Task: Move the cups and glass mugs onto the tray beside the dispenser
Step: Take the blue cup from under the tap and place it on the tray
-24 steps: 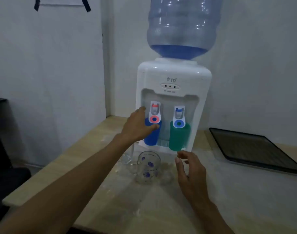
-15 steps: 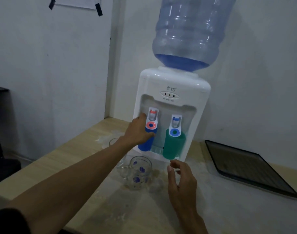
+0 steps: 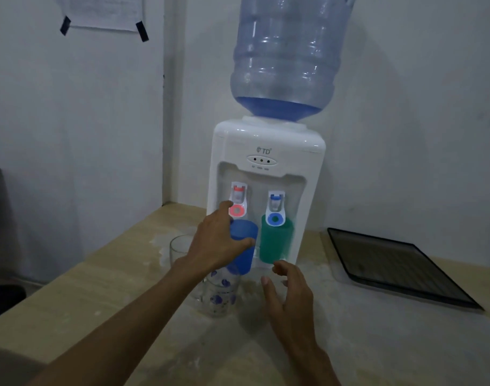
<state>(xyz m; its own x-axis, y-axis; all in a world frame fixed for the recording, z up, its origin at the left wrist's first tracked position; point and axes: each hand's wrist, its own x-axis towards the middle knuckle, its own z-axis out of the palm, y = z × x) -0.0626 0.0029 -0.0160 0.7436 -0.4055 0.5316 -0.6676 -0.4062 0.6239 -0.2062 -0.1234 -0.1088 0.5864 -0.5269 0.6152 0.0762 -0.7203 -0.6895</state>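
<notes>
Gripping the blue cup (image 3: 242, 250) around its middle, my left hand (image 3: 220, 240) holds it under the red tap; light, smooth plastic, I judge. My right hand (image 3: 289, 295), fingers spread, hovers below the green cup (image 3: 274, 240).
</notes>
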